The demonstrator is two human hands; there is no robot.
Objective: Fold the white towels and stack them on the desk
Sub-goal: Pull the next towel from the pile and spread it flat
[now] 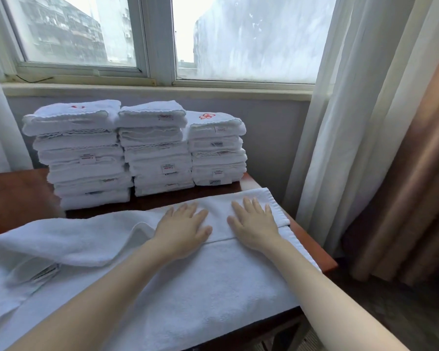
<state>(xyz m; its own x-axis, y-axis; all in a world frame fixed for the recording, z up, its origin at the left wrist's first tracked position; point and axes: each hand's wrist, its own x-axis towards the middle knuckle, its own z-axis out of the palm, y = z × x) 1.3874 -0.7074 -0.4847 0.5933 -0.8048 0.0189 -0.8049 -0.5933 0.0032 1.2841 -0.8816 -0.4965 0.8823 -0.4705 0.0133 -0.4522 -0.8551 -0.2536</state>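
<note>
While left grip and right grip press down spread flat, white towel lies lengthwise left-right

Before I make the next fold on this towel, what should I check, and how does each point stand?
1. Palms flat on the towel: ok. The left hand and right hand lie open on the folded flap.
2. Flap's right edge in line with the layer below: ok, the two hems run on as one line.
3. Towel's left part smooth: not ok, it lies bunched.
4. Desk free in front of the three stacks: ok, a bare strip shows.
5. Stacks steady: cannot tell. The left stack widens toward its top.
</note>
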